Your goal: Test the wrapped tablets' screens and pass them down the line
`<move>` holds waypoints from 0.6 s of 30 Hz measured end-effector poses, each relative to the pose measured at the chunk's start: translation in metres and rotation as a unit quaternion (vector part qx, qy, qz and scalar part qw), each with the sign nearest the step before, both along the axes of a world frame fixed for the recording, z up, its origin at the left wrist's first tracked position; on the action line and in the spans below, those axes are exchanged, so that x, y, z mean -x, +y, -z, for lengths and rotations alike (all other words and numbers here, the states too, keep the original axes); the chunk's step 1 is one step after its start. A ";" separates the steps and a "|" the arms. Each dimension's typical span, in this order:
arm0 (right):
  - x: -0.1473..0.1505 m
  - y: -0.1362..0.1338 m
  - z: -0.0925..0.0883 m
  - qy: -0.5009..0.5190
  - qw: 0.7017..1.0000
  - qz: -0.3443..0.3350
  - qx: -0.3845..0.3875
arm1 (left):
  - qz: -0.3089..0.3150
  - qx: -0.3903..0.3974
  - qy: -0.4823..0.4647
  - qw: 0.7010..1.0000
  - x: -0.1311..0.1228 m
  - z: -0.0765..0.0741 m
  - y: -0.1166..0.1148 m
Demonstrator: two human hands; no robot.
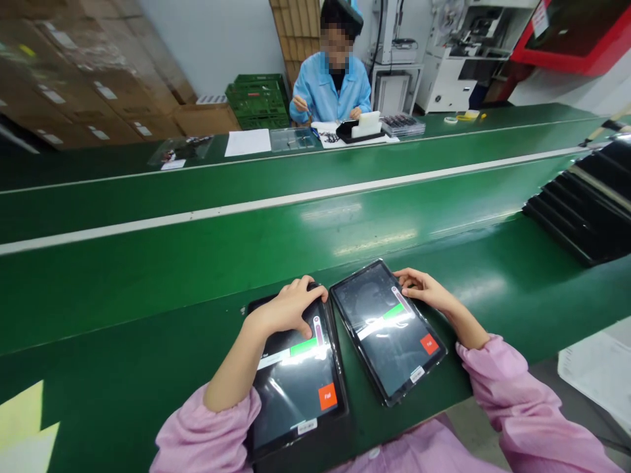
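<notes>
Two tablets with dark lit screens lie side by side on the green bench in front of me. Both screens show a green bar and a red box; the left one reads "Fail". My left hand [288, 309] reaches across the left tablet [296, 381], its fingers curled over the top edge and the thumb down on the screen. The right tablet [387, 335] is turned at an angle, its upper left corner close to the other one. Along its upper right edge, my right hand [419, 287] grips with thumb and fingers; some fingertips are hidden.
Beyond the green conveyor [276, 236] and its pale rail, a person in a blue coat [332, 82] sits handling small items. A row of black panels [586, 203] leans at the right. Yellow paper [24, 427] lies at lower left. A white tray [599, 374] is at lower right.
</notes>
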State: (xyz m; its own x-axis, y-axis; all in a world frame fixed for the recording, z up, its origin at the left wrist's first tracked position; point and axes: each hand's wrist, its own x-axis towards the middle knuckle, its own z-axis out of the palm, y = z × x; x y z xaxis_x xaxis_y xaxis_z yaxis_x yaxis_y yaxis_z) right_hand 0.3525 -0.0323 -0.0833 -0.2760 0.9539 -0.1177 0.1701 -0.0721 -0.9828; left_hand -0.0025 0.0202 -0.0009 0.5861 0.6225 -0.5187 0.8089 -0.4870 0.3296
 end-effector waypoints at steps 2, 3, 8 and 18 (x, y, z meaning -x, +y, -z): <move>0.000 -0.001 -0.001 -0.007 1.000 -0.016 -0.006 | -0.001 -0.002 0.000 1.000 0.001 0.000 0.000; 0.000 -0.002 -0.001 -0.010 1.000 -0.019 -0.011 | -0.002 -0.002 -0.002 1.000 0.001 0.001 0.000; 0.001 -0.004 0.007 -0.013 0.999 -0.010 -0.034 | -0.019 0.011 -0.020 1.000 0.006 0.005 -0.003; 0.036 0.041 0.024 -0.071 0.978 0.070 -0.182 | -0.045 0.005 0.021 0.999 0.007 0.013 -0.004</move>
